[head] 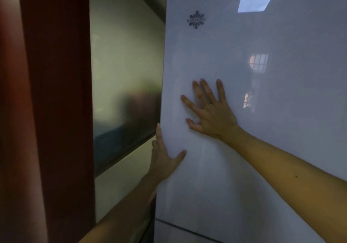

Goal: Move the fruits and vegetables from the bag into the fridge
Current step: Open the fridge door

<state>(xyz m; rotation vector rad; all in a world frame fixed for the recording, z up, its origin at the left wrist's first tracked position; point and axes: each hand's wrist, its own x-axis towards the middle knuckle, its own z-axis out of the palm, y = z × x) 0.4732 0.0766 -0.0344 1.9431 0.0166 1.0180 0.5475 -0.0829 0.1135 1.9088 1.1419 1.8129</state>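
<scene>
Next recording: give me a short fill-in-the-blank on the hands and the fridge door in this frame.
1. The right hand lies ____ against the fridge door, fingers spread.
2. The left hand holds the door by its ____ edge, thumb on the front.
3. The logo sits near the ____ of the door.

Missing words: flat; left; top.
</scene>
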